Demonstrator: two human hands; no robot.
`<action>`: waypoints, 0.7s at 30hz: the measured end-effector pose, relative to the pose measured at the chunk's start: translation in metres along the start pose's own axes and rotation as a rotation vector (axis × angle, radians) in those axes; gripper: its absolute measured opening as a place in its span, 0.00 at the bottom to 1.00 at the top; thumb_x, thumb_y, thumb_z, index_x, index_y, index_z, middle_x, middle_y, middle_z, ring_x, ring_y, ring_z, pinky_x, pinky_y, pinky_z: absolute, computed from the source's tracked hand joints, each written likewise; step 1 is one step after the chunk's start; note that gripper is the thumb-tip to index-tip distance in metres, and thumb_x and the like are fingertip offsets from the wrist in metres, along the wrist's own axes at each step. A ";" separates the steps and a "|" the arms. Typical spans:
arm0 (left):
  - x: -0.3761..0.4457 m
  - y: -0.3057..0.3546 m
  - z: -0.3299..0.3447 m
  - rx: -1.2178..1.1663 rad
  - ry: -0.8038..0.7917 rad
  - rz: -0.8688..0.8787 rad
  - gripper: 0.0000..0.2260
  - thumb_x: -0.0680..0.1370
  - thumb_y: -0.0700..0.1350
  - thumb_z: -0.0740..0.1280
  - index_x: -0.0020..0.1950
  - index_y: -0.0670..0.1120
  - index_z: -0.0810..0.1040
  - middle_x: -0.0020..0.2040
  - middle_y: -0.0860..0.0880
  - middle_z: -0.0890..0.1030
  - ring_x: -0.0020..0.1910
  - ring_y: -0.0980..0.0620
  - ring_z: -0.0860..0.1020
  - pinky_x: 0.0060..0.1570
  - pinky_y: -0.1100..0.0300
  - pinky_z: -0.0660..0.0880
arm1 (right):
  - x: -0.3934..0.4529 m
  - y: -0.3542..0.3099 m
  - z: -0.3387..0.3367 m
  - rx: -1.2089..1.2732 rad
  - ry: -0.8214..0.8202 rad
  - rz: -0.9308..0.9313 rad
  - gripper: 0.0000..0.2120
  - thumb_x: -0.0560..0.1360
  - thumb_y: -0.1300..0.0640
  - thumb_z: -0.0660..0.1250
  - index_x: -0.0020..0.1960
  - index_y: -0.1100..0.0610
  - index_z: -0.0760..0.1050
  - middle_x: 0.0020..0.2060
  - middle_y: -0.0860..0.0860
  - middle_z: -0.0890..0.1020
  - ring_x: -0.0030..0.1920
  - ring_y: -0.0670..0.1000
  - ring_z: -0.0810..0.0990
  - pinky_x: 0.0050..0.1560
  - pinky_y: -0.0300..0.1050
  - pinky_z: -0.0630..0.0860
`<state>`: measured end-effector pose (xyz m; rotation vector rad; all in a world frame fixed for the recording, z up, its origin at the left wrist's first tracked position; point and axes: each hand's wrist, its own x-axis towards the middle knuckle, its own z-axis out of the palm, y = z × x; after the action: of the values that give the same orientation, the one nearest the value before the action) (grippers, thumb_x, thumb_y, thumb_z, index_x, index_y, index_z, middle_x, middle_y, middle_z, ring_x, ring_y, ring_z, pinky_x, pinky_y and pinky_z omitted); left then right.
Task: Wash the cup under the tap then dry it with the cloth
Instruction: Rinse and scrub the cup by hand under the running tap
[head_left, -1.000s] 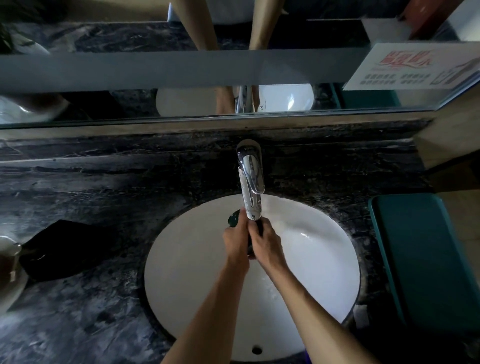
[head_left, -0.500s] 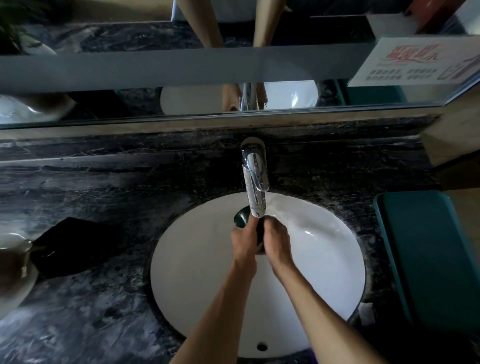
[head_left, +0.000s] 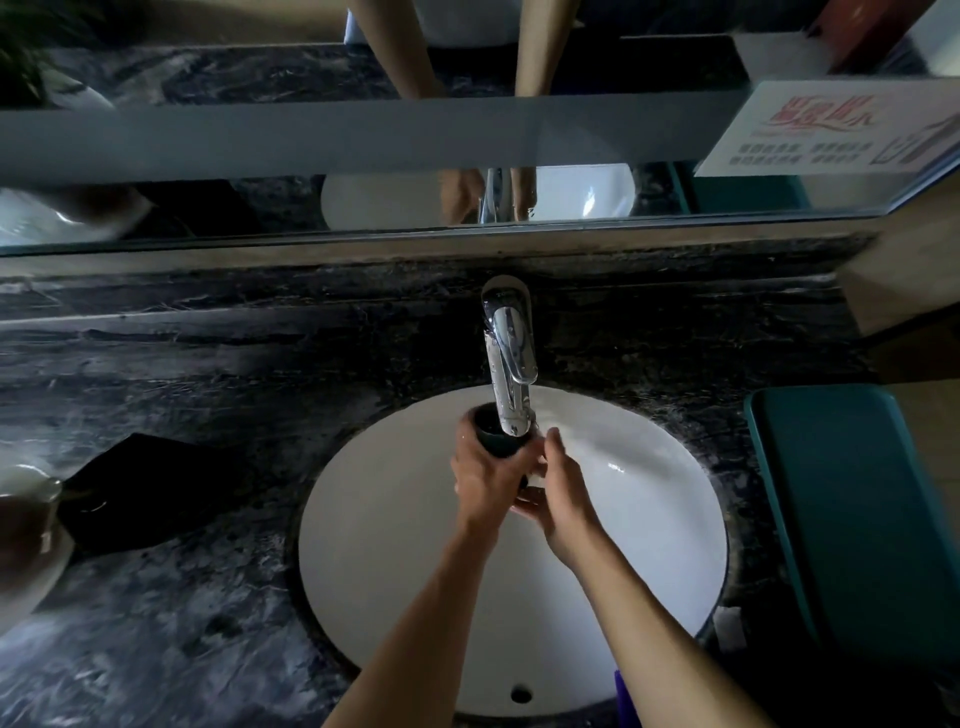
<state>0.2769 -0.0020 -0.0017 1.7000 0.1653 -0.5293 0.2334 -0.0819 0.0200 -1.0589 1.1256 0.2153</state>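
Though under tap (head_left: 511, 374), cup (head_left: 493, 431) between hands (head_left: 524, 483).

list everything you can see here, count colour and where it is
cup: 1, dark, under the tap spout, over the basin
tap: 1, chrome, behind the basin
basin: 1, white, set in the counter
counter: 1, dark marble, around the basin
cloth: 1, black, on the counter, left of the basin
mirror: 1, along the back wall
sign: 1, white with red print, top right
teal object: 1, right of the basin
left hand: 1, grips the cup
right hand: 1, at the cup's base
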 end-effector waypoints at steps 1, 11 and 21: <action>-0.001 -0.001 -0.002 0.037 -0.040 0.053 0.24 0.66 0.47 0.81 0.56 0.62 0.75 0.48 0.60 0.85 0.47 0.61 0.84 0.49 0.60 0.82 | 0.000 0.000 -0.004 0.037 -0.014 0.016 0.25 0.85 0.39 0.52 0.62 0.51 0.82 0.54 0.56 0.88 0.54 0.61 0.87 0.52 0.55 0.85; -0.008 -0.014 -0.008 0.072 -0.115 0.075 0.30 0.69 0.34 0.80 0.66 0.47 0.71 0.54 0.53 0.84 0.52 0.57 0.84 0.51 0.63 0.81 | 0.010 0.005 -0.018 0.067 0.047 0.032 0.15 0.83 0.49 0.58 0.59 0.54 0.81 0.57 0.58 0.85 0.54 0.61 0.85 0.51 0.53 0.82; -0.006 -0.016 -0.012 0.104 -0.163 0.109 0.31 0.65 0.45 0.80 0.65 0.55 0.72 0.52 0.61 0.84 0.52 0.61 0.83 0.52 0.64 0.79 | 0.012 0.012 -0.021 0.115 0.115 0.052 0.14 0.82 0.51 0.60 0.61 0.57 0.79 0.62 0.59 0.82 0.53 0.58 0.82 0.54 0.53 0.79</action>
<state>0.2681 0.0140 -0.0124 1.7471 -0.0736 -0.6010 0.2181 -0.0960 0.0024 -0.9501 1.2554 0.1299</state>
